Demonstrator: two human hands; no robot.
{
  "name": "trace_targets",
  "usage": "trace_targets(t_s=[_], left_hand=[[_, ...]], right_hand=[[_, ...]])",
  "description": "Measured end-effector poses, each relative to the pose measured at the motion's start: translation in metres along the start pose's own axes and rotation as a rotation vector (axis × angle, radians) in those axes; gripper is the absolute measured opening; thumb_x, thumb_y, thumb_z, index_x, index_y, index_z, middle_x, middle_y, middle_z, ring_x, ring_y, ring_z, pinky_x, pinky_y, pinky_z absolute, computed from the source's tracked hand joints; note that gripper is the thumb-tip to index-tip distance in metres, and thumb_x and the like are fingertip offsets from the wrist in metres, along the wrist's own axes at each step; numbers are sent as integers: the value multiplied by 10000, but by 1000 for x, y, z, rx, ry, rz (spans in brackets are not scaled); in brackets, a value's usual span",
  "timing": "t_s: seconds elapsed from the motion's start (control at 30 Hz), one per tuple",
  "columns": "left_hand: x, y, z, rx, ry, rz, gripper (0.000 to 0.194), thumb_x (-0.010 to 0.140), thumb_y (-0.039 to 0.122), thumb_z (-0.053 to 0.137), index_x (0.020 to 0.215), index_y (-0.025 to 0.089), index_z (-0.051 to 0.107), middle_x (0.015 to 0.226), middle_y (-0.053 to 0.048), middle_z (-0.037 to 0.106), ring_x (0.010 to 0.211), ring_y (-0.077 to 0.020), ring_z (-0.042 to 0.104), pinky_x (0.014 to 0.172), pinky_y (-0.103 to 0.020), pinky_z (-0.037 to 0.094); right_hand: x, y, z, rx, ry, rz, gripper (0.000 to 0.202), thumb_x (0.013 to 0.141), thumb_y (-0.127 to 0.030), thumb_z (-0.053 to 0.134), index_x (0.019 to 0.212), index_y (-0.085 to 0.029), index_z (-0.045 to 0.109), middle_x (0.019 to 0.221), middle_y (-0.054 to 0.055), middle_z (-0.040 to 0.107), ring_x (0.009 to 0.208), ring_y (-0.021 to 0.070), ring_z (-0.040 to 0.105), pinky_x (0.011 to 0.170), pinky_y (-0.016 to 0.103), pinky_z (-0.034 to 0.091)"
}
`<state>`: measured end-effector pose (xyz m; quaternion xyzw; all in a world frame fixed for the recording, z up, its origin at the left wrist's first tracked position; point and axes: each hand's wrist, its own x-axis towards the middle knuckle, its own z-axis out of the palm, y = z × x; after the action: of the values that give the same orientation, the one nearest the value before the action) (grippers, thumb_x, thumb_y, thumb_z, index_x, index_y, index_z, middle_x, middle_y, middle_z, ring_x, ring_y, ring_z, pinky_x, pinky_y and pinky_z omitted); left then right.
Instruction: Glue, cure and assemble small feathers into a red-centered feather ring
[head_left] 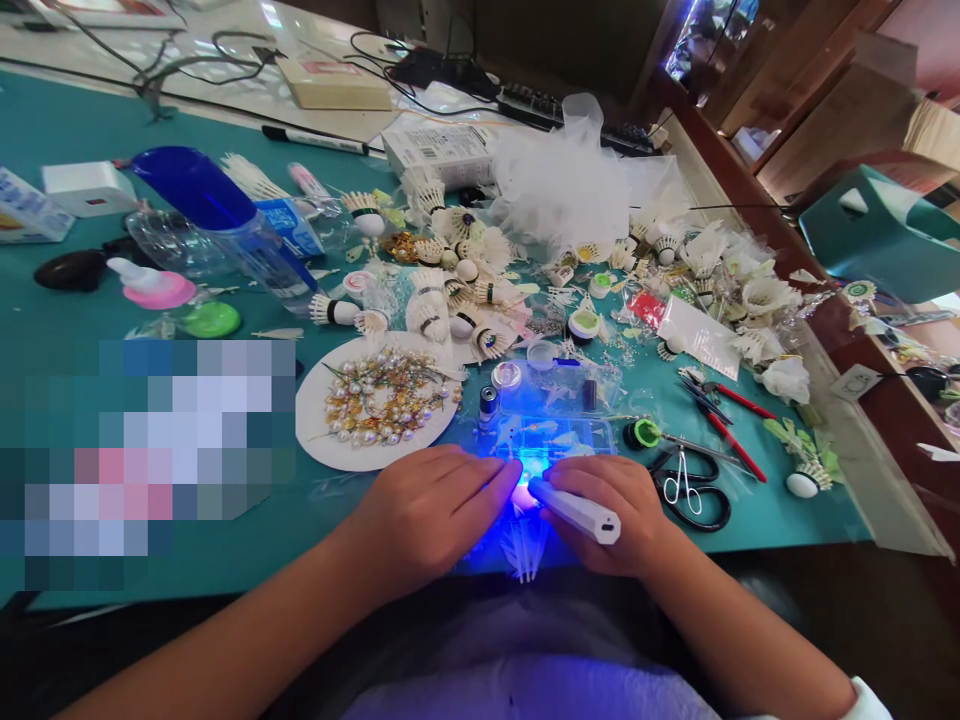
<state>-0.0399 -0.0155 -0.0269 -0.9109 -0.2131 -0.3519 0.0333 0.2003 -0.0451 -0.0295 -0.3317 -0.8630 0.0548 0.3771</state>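
Note:
My right hand is closed around a white UV lamp, its near end with a small port pointing back at me. Blue-violet light spills from its far end onto the fingertips of my left hand. Those fingers are pinched together at the lit spot, on what looks like a shuttlecock. Its white feather shafts fan out below, toward me; glare and my fingers hide the rest. Just beyond my hands lies a clear compartment box with small white pieces in it.
A white plate of pearl and gold beads sits left of the box. At right are black-handled scissors, red-handled pliers and an open green pot. Several shuttlecocks, white netting and a blue-topped bottle stand farther back.

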Motion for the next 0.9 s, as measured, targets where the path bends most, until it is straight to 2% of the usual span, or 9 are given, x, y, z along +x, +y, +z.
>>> trace_targets(t_s=[0.23,0.33,0.47,0.77,0.9], left_hand=[[-7,1,7,-28,39,-3,210,1008,98,492,1107,93,677,926,-116,795,810,-220,749,701,-362,631],[-6,1,7,-3,41,6,216,1017,102,475,1073,104,683,915,-106,797,809,-222,749,697,-372,636],[-1,1,4,49,100,31,177,1006,87,515,990,101,691,829,-84,780,839,-242,742,712,-375,631],[9,0,-3,89,74,45,186,994,58,528,919,75,697,666,-61,689,656,-208,636,594,-336,579],[8,0,-1,95,61,41,176,990,57,536,924,80,698,668,-56,675,658,-204,614,579,-328,553]], right_hand=[[-1,1,0,0,-5,-5,218,931,-230,637,1132,-148,611,912,98,783,772,205,768,660,307,622],[-1,0,0,-3,-14,-11,210,940,-238,622,1134,-159,610,913,91,785,774,200,767,661,307,622],[0,0,0,-8,-22,-31,207,923,-222,640,1115,-146,625,914,101,784,763,199,763,666,309,622],[4,-1,-2,-57,-5,-113,186,929,-210,629,1091,-118,639,892,99,793,756,196,756,762,360,637],[4,-1,-1,-93,16,-111,171,934,-228,637,1070,-124,645,876,84,796,757,183,761,809,355,635]])
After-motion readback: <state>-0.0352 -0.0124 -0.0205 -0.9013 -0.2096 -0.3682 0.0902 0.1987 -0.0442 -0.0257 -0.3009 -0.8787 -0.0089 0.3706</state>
